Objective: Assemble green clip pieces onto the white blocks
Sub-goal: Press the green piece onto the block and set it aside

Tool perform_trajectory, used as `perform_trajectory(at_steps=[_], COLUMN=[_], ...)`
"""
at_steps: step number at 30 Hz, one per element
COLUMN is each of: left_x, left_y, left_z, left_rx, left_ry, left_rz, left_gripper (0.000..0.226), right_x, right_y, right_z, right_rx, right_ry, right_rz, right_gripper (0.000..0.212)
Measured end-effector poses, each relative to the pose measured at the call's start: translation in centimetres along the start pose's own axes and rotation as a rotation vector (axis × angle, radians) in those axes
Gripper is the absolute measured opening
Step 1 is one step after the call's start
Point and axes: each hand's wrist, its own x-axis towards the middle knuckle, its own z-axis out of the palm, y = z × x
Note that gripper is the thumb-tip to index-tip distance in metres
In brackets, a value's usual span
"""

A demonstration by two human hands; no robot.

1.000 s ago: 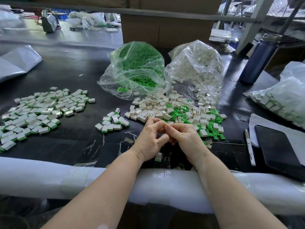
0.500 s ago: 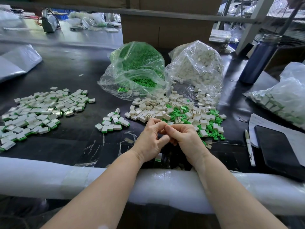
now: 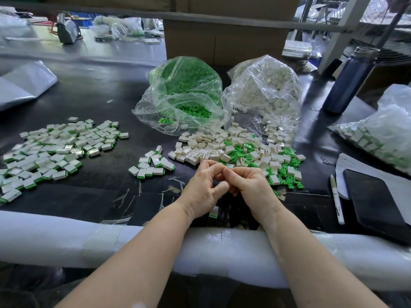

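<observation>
Now we have both hands together at the tabletop's [image 3: 93,101] near edge — left hand [image 3: 201,192] and right hand [image 3: 251,187] with fingers curled, fingertips meeting. What they pinch is hidden; likely a clip going into a block. Loose blocks [image 3: 200,145] and clips [image 3: 239,153] lie just beyond — next we'd drop the finished piece among the done ones [image 3: 153,166].

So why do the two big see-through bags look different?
The left bag is full of green clip pieces, the right bag of white blocks. The left bag's mouth lies open with greens inside; the right bag's whites spill onto the table. Both are clear, crinkly plastic.
</observation>
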Motion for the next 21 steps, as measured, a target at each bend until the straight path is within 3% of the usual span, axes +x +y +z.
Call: perform_trajectory(at_steps=[3, 7, 10, 14, 21], left_x=[0.13, 0.4, 0.5, 0.46, 0.3], left_y=[-0.21, -0.63, -0.73, -0.72, -0.28], left_z=[0.05, -0.02, 0.02, 0.02, 0.04], left_rx=[-0.054, -0.026, 0.004, 0.035, 0.066], left_ry=[0.046, 0.131, 0.146, 0.135, 0.148], left_rz=[0.013, -0.001, -0.013, -0.019, 0.0], left_gripper=[0.018, 0.002, 0.007, 0.013, 0.015], right_x=[-0.02, 0.11, 0.08, -0.03, 0.17], right_y=[-0.1, -0.22, -0.2, -0.31, 0.12], right_z=[0.24, 0.13, -0.26, -0.12, -0.04], right_rx=[-0.018, 0.086, -0.097, -0.272, -0.413], right_ry=[0.0, 0.14, 0.189, 0.199, 0.208], right_rz=[-0.033, -0.027, -0.089, -0.159, -0.138], right_gripper=[0.028, 0.012, 0.005, 0.012, 0.005])
